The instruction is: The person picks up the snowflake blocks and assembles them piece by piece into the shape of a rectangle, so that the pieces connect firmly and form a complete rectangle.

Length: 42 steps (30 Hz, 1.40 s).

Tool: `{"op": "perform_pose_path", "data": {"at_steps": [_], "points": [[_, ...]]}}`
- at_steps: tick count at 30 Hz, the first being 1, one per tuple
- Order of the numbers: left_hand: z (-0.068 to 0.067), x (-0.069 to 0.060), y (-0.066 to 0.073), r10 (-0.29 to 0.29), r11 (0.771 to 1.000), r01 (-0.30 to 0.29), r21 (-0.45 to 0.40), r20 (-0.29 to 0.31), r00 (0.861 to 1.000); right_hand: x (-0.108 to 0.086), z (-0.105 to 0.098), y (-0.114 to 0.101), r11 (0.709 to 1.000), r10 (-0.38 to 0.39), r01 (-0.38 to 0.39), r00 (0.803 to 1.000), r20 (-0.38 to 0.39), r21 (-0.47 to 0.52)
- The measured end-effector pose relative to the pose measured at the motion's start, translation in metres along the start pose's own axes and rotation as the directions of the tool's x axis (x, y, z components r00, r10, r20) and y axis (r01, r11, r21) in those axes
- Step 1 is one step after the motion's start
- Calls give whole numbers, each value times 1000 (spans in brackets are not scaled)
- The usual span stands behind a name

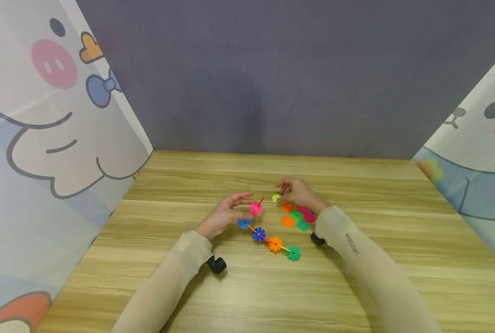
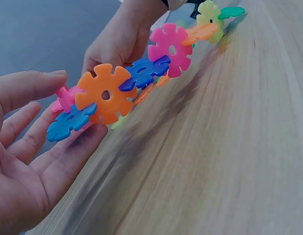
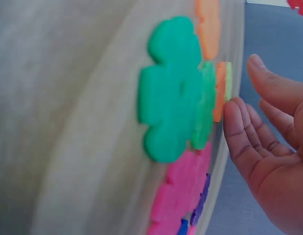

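Note:
A chain of interlocked flower-shaped plastic discs (image 1: pixel 259 234) runs diagonally across the wooden table, in orange, blue, pink, yellow and green. My left hand (image 1: pixel 224 215) pinches its far-left end between thumb and fingers, around the pink disc (image 1: pixel 256 208) and the light blue disc (image 2: pixel 70 122). A red disc (image 1: pixel 261 202) stands edge-on at that end. My right hand (image 1: pixel 298 192) is over the loose discs, thumb apart from the fingers. Its fingertips are close beside a yellow-green disc (image 1: pixel 275 198) lying on the table; whether they touch it I cannot tell.
Loose discs lie by the right wrist: orange (image 1: pixel 288 221), green (image 1: pixel 302 225) and dark pink (image 1: pixel 310 217), some overlapping. A grey panel (image 1: pixel 247 78) stands behind the table (image 1: pixel 231 300). Cartoon-printed sheets (image 1: pixel 35 152) line the sides.

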<state>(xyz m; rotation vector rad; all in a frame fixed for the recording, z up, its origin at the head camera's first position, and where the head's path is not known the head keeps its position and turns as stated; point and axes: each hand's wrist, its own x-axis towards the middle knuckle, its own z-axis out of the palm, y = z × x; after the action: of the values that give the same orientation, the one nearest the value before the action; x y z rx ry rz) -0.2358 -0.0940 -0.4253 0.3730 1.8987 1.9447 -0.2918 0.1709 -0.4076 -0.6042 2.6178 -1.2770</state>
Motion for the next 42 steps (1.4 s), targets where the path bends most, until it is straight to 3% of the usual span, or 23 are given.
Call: {"op": "perform_pose_path", "data": {"at_steps": [4, 10, 16, 32, 42], "points": [[0, -1, 0, 7, 1000, -7, 2, 15, 1000, 2, 1, 2, 999, 50, -50, 999, 21, -2], [-3, -1, -3, 42, 999, -42, 14, 49, 998, 9, 4, 6, 988, 117, -113, 993, 31, -101], [-2, -2, -2, 14, 1000, -14, 5, 31, 999, 9, 4, 3, 984, 136, -127, 989, 63, -122], [-1, 0, -2, 18, 1000, -18, 12, 22, 1000, 10, 7, 1, 985, 66, -56, 996, 59, -161], [-1, 0, -3, 30, 1000, -30, 8, 10, 1000, 2, 8, -6, 999, 51, -51, 999, 2, 17]]}}
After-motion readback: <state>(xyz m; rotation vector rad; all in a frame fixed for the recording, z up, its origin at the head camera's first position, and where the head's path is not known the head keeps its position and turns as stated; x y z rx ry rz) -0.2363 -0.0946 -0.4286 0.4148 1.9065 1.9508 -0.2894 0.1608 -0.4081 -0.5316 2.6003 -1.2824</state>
